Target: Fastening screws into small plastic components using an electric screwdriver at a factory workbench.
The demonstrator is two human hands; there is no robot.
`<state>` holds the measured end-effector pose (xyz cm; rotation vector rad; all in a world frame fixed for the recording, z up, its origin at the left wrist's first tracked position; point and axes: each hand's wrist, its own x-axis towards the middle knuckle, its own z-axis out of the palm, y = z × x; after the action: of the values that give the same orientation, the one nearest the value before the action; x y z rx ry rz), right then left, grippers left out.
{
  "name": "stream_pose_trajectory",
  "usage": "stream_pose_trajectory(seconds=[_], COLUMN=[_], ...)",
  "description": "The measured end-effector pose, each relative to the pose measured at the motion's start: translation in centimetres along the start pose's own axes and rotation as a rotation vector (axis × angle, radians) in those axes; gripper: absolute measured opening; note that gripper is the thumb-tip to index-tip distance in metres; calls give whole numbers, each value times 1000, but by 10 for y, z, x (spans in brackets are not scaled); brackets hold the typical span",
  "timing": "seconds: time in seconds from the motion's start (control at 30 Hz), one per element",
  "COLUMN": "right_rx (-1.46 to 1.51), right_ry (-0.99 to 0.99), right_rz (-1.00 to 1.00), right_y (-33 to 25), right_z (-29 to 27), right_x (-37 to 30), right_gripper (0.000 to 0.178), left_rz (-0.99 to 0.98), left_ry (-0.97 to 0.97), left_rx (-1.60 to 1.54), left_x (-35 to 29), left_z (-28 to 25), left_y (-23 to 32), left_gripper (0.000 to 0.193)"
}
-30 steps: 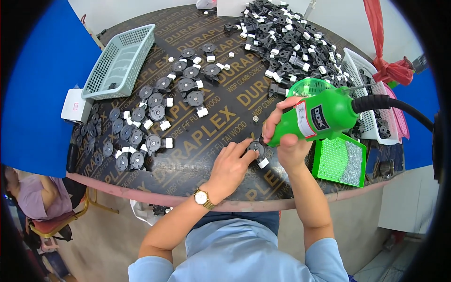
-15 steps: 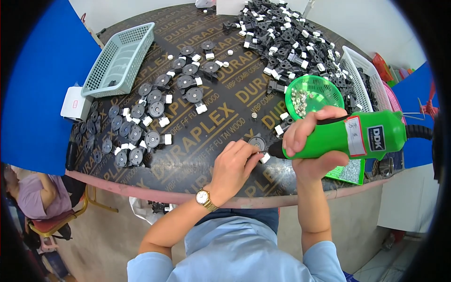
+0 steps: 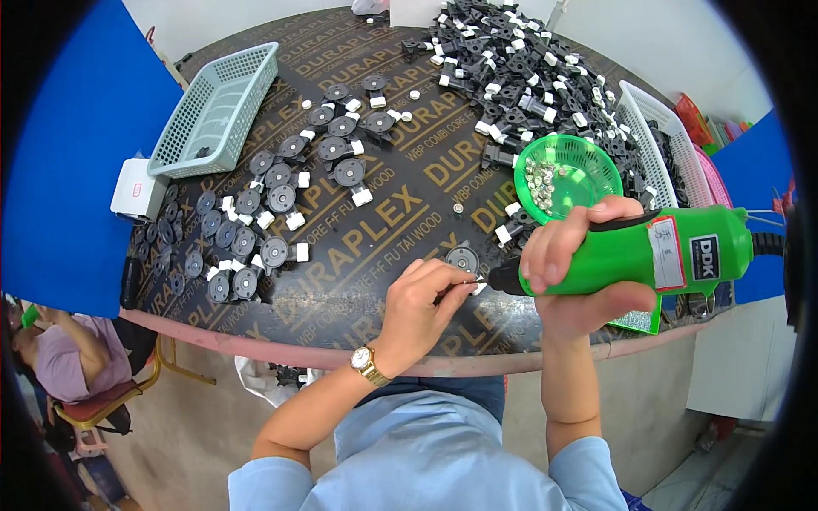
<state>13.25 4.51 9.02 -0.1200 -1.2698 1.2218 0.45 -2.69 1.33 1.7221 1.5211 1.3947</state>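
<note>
My right hand [image 3: 573, 271] grips a green electric screwdriver [image 3: 652, 255], held level above the table with its black nose pointing left. At its bit, the thumb and forefinger of my left hand [image 3: 428, 300] pinch a small silver piece that looks like a screw [image 3: 470, 282]. Just beyond the fingertips lies a round black caster [image 3: 461, 257] with a white part, partly hidden by the hand and the tool. Similar black casters [image 3: 281, 198] with white ends are spread across the left of the table.
A green basket [image 3: 521, 183] holds small silver parts. Behind it rises a heap of black pieces [image 3: 520, 85] with white ends. A pale basket [image 3: 213, 102] stands far left, a white basket [image 3: 652, 140] right. A green tray [image 3: 652, 322] is partly behind my right hand.
The screwdriver has shifted slightly right, and its bit now shows at my left fingertips. My left hand stays almost in place, still pinching.
</note>
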Motion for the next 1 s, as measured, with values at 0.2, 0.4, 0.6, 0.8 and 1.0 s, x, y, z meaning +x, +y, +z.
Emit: stream_pose_trajectory(seconds=[0.2, 0.4, 0.6, 0.8, 1.0], right_rx=[-89, -178, -207, -208, -211], right_ry=[10, 37, 71, 25, 80], right_rz=[92, 105, 167, 191, 218], right_y=[4, 11, 37, 43, 52], right_z=[5, 7, -2, -2, 3], right_x=[-3, 1, 6, 3, -3], right_gripper=[75, 76, 74, 71, 65], left_rz=[73, 75, 51, 74, 43], left_ry=[-9, 10, -34, -29, -51], left_rx=[120, 251, 368, 346, 267], left_x=[2, 9, 9, 10, 9], left_z=[0, -2, 2, 1, 3], left_y=[-7, -4, -15, -18, -21], left_gripper=[13, 27, 43, 40, 40])
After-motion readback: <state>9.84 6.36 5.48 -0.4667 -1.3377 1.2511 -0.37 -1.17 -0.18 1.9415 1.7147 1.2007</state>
